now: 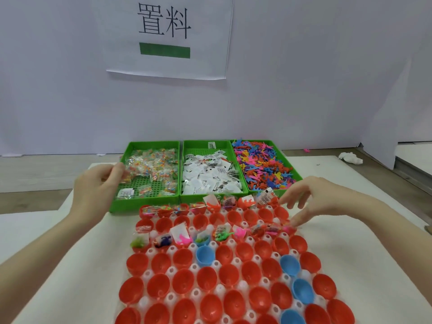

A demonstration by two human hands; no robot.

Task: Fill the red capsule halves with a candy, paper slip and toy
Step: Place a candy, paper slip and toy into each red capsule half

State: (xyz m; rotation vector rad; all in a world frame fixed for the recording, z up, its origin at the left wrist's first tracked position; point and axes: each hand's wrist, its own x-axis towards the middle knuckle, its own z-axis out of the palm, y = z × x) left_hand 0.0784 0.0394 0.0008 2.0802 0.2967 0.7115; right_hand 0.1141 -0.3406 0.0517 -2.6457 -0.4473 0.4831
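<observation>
The left hand reaches over the near left corner of the green plastic tray of clear-wrapped candy packets, its fingers curled and pinching one packet at the tray's edge. The right hand hovers with fingers spread and relaxed over a pink rubbery toy lying in a red plastic capsule half on the white moulded holder on the bench.
</observation>
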